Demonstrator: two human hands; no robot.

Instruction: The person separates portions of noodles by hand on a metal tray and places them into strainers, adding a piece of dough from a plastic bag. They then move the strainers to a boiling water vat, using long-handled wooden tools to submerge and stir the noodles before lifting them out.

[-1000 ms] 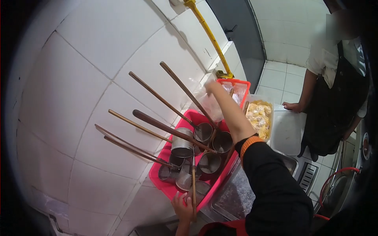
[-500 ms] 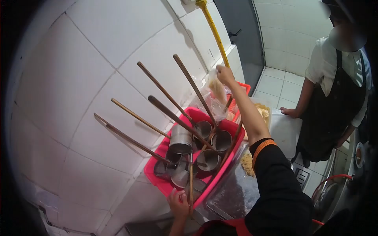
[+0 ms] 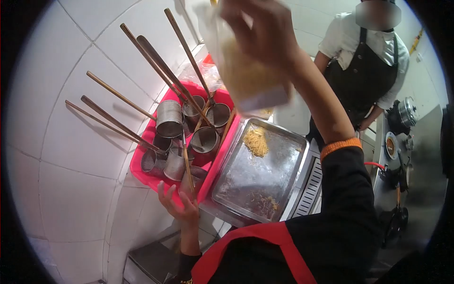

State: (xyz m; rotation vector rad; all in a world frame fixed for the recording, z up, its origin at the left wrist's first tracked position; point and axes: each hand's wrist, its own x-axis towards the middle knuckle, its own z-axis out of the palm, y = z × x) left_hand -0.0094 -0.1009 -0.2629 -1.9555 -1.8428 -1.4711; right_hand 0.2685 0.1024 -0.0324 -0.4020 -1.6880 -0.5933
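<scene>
Our right hand (image 3: pixel 265 31) is blurred, its fingers drawn in on the top of a clear bag (image 3: pixel 250 78) with pale yellow contents, held up at twelve o'clock from the metal tray (image 3: pixel 241 177). Our left hand (image 3: pixel 178 204) is at eight o'clock from the tray, its fingers loosely spread at the near end of the pink bin (image 3: pixel 138 165); we cannot tell whether they touch its rim. A wooden handle runs down just beside them.

The bin sits at ten o'clock, crowded with metal strainers (image 3: pixel 169 113), whose long handles mostly lean out toward eleven and ten, over that side of it. On the tray lie a clump of yellow shreds (image 3: pixel 256 141) near twelve and thinner scraps (image 3: pixel 268 204) near six. The raised bag blocks our view behind it, and our right forearm partly covers a co-worker (image 3: pixel 362 71) between one and two. A slotted grate (image 3: pixel 309 187) lies between three and four; farther out, a pot (image 3: pixel 407 112) stands at two.
</scene>
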